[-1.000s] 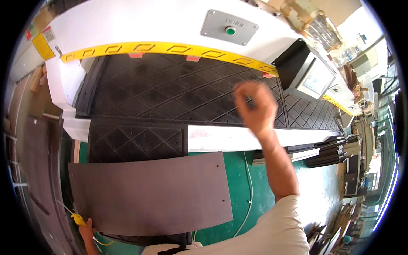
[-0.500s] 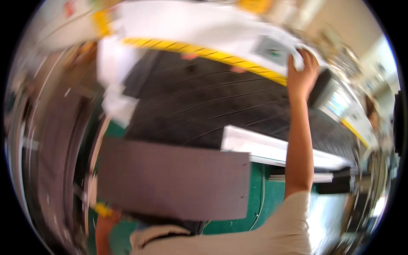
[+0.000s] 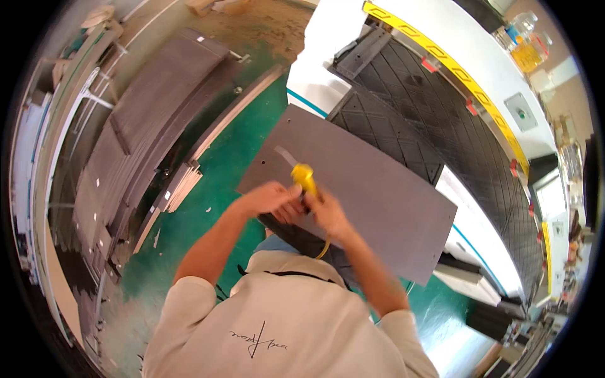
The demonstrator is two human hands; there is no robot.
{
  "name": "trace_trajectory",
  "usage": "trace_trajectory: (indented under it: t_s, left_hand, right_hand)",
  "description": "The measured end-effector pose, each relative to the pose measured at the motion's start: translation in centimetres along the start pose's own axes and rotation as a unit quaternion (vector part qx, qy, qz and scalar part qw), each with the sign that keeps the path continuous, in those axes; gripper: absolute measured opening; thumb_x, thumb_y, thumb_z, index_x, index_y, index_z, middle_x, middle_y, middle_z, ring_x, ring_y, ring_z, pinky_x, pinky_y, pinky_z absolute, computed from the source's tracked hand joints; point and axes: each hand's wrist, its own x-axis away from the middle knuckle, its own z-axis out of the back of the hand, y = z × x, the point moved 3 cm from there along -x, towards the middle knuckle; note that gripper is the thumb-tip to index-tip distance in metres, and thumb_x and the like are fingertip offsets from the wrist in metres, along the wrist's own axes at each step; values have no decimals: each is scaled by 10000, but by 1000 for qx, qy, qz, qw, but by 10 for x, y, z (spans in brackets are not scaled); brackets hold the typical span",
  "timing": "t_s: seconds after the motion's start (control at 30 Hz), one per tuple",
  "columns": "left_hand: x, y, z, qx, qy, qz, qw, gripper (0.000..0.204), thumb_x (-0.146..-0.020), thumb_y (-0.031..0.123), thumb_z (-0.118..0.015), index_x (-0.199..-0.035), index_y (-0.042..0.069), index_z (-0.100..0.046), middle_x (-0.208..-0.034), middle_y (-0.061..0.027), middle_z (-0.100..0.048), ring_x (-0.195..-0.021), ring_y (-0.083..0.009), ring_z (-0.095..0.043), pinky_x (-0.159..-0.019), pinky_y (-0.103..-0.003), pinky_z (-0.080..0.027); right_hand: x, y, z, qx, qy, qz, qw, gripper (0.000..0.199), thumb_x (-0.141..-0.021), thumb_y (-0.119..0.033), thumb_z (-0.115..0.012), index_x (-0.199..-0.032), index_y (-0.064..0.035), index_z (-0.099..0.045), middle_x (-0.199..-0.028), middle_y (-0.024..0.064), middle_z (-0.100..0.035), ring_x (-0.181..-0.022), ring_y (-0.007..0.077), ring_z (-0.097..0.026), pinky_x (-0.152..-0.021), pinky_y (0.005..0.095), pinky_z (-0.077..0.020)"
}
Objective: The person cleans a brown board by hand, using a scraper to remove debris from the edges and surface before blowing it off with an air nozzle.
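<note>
A grey-brown flat panel (image 3: 372, 183) lies slanted in front of me, with small dark holes near its ends. My right hand (image 3: 329, 215) is closed around a yellow hand tool (image 3: 304, 178) above the panel's near side. The tool has a thin, pale, blurred end pointing up and left; its exact kind is unclear. A yellow hose or cord (image 3: 324, 248) hangs below my right hand. My left hand (image 3: 274, 199) meets the right one at the tool's lower part, fingers curled in. What these fingers grip is partly hidden.
A black ribbed machine bed (image 3: 454, 120) with a yellow strip (image 3: 441, 47) and white casing stands at the right. Several stacked dark panels (image 3: 148, 120) lie at the left. Between them is green floor (image 3: 233, 145). Bottles (image 3: 529, 50) stand at the far right.
My view has turned left. My right hand has come back from the white machine casing to the yellow tool. My left hand, with the tool, has risen to meet it above the panel.
</note>
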Motion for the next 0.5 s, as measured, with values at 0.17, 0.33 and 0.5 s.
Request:
trace_trajectory:
  t_s: [0.17, 0.33, 0.5]
  left_hand:
    - [-30, -64, 137, -153, 496, -218, 827, 488, -991, 500, -622, -1117, 39, -719, -953, -89, -755, -841, -210, -716, -744, -336, -532]
    - [-80, -99, 153, -45, 226, -99, 968, 585, -995, 568, -608, -1151, 13, -706, -1135, -119, -730, -1096, -205, -663, -936, -359, -491]
    - [-95, -96, 135, 34, 95, -138, 985, 803, -1007, 590, -593, -1426, -93, -528, -1413, -163, -604, -1308, -244, -553, -1125, -374, -394]
  right_hand:
    - [-45, -99, 41, 183, 68, 3, 981, 312, -1061, -312, -532, -1011, -21, -629, -762, 29, -645, -696, 140, -594, -682, 332, -489]
    - [11, -118, 25, 156, -190, -98, 964, 317, -1051, -337, -538, -993, -39, -627, -756, 8, -630, -701, 109, -601, -656, 303, -473]
    - [74, -89, 163, 277, 203, -268, 900, 363, -1022, -390, -540, -1059, -32, -592, -813, 39, -633, -647, 125, -598, -596, 318, -477]
